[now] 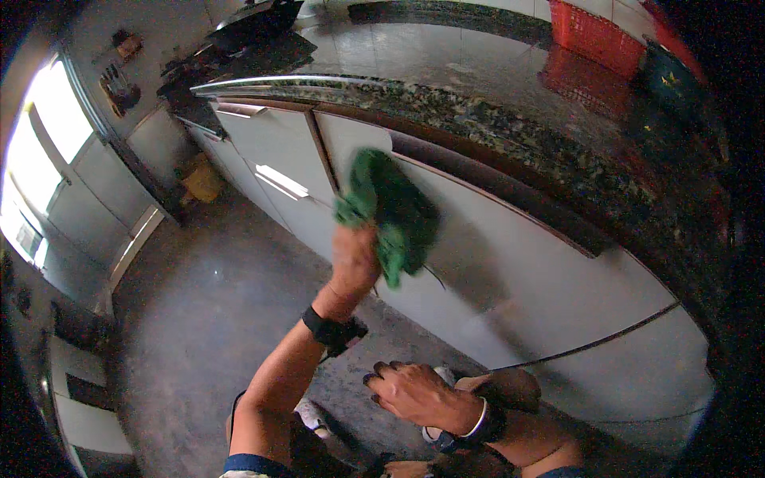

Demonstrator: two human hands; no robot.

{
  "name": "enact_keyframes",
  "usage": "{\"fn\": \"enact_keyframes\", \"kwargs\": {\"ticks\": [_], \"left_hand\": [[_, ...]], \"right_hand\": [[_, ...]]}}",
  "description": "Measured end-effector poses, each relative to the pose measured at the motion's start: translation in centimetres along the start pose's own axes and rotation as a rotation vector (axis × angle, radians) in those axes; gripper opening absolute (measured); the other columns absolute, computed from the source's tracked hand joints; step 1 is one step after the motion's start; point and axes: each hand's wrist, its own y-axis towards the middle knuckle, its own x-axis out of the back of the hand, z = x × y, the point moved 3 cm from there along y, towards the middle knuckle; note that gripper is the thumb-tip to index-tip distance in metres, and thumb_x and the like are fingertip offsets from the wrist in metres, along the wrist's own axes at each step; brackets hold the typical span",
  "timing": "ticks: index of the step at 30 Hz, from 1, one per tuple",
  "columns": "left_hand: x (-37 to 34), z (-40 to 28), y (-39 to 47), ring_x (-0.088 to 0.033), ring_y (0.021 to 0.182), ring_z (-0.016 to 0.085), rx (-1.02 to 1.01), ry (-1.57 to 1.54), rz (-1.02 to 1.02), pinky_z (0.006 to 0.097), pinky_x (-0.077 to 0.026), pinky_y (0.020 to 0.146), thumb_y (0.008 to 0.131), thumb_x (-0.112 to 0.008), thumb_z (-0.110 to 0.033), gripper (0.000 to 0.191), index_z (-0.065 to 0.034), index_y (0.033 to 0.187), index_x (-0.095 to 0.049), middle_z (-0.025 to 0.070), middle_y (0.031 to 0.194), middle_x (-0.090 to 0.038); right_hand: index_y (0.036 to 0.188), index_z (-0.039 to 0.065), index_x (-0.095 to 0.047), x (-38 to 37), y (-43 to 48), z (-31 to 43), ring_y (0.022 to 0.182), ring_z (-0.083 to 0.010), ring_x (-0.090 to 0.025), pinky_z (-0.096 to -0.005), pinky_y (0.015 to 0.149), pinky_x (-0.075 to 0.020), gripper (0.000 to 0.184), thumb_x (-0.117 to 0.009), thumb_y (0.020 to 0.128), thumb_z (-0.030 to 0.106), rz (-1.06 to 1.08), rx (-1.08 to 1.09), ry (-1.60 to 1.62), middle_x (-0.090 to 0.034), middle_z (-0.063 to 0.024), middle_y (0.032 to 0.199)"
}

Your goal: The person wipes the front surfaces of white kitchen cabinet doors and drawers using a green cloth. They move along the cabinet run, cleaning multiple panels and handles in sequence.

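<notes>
My left hand (354, 257) grips a bunched green cloth (406, 209), blurred at its edges. It is raised in front of the white cabinet fronts, and the cloth covers part of a drawer front (574, 263) below the dark handle strip (496, 185). Whether the cloth presses on that surface cannot be told. Lower down, my right hand (418, 391) hangs over my legs with its fingers loosely bent and somewhat apart. Nothing shows in it, though its palm is hidden. Straps circle both wrists.
Above the cabinets runs a granite counter edge (466, 107). A red plastic basket (597, 39) stands on the counter at right, a dark pan (257, 24) at upper left. Bright handles (281, 181) project from the left drawers. A glazed door (72, 161) is at far left, beyond the grey floor (203, 322).
</notes>
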Motion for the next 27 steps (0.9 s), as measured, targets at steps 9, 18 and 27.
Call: {"fn": "enact_keyframes", "kwargs": {"ticks": [9, 18, 27], "left_hand": [[-2.7, -1.1, -4.2, -0.043, 0.127, 0.047, -0.698, 0.797, 0.162, 0.0478, -0.039, 0.106, 0.084, -0.061, -0.004, 0.044, -0.0015, 0.126, -0.053, 0.0236, 0.138, -0.045], [0.5, 5.4, -2.1, -0.042, 0.126, 0.042, -0.065, -0.030, -0.085, 0.0439, -0.038, 0.104, 0.089, -0.056, -0.009, 0.045, -0.0005, 0.133, -0.045, 0.0242, 0.138, -0.043], [-1.0, 6.6, -5.3, -0.038, 0.126, 0.046, -0.137, 0.471, -0.197, 0.0500, -0.034, 0.105, 0.079, -0.065, -0.009, 0.057, -0.0022, 0.133, -0.047, 0.0244, 0.136, -0.043]], "right_hand": [[0.093, 0.007, -0.054, -0.1, 0.6, 0.5, 0.078, -0.0313, -0.063, -0.0409, 0.068, -0.0528, 0.016, -0.063, 0.085, 0.018, -0.005, 0.026, -0.104, -0.057, -0.0119, 0.084], [0.096, 0.007, -0.053, 0.2, 0.0, 0.1, 0.085, -0.0305, -0.062, -0.0412, 0.071, -0.0520, 0.022, -0.067, 0.083, 0.019, -0.010, -0.005, -0.013, -0.056, -0.0122, 0.090], [0.100, 0.007, -0.054, 0.3, -0.2, 0.8, 0.085, -0.0283, -0.061, -0.0394, 0.073, -0.0514, 0.026, -0.069, 0.083, 0.021, 0.030, 0.010, -0.041, -0.056, -0.0112, 0.091]]}}
